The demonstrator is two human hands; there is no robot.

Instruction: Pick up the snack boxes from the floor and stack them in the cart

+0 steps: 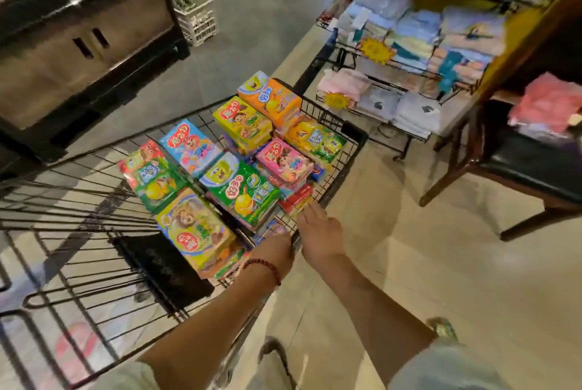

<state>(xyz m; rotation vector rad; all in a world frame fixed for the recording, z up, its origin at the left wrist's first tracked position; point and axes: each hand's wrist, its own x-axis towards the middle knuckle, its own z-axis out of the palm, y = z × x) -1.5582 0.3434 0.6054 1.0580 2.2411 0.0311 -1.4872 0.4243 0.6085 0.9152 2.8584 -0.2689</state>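
Observation:
A black wire cart holds several bright snack boxes stacked in rows. Among them are a green box, a yellow box, a pink box and an orange box at the far end. My left hand, with a red bead bracelet on the wrist, reaches into the cart's near right corner beside a blue box; its fingers are hidden. My right hand lies at the cart's right wall, with its fingers stretched toward a red box by the wire.
A wire rack of folded cloth goods with yellow price stars stands right of the cart. A dark wooden chair is further right. A dark cabinet and a white crate stand at the left.

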